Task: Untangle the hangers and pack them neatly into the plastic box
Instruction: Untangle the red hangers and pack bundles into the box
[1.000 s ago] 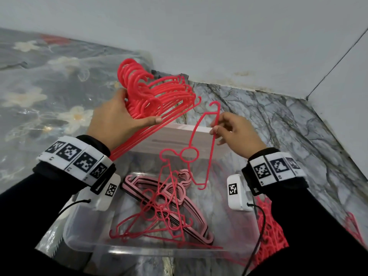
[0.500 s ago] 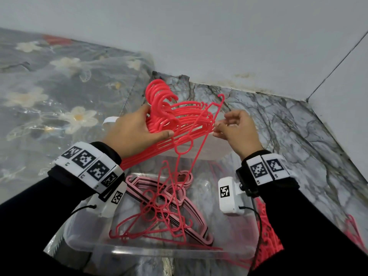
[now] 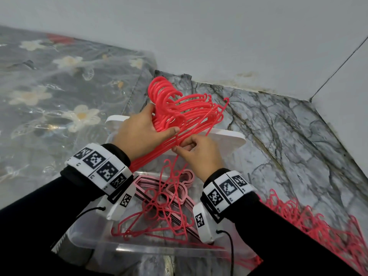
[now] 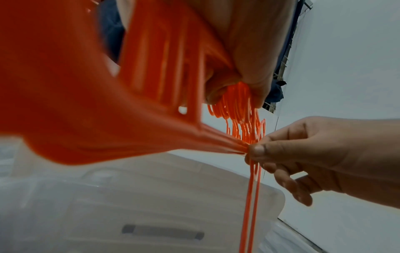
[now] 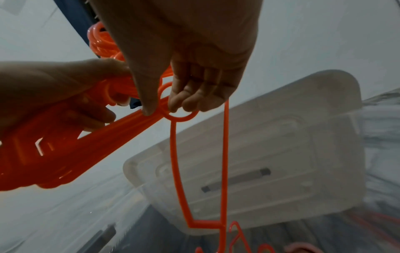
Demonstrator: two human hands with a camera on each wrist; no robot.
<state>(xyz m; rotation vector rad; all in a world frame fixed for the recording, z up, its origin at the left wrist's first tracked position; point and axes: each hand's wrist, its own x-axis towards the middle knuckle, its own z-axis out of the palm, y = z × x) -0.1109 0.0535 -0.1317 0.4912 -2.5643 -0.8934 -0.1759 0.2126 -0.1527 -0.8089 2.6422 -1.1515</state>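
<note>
Left hand [image 3: 143, 134] is wrapped round a thick bundle of red hangers [image 3: 185, 114], thumb across the front, fingers behind, hooks fanned up and away toward the far wall. Right hand [image 3: 201, 154] comes in just beneath it, thumb and fingertips pinching a single red hanger [image 5: 179, 154] where it meets the bundle's lower edge; the right wrist view shows that hanger's ring caught at the fingertips and its thin frame dangling straight down.

Below both hands sits the clear plastic box [image 3: 139, 250], near rim toward the person, far rim hidden behind the wrists. Inside: a flat stack of pale pink hangers [image 3: 179, 188] along the bottom, and a loose tangle of red hangers [image 3: 159, 212] lying across them, one hook poking up toward the right hand. The dangling hanger hangs over the box's open middle, well inside the side walls.

The white lid [image 3: 227, 138] lies beyond the box, far side, tilted, its right corner sticking out past the hands. To the right, on the marble floor [image 3: 288, 146], another heap of red hangers [image 3: 322, 228] spreads toward the near right corner, just beside the box's right wall. Left of the box, a floral plastic sheet [image 3: 59, 100] covers the ground up to the wall.
</note>
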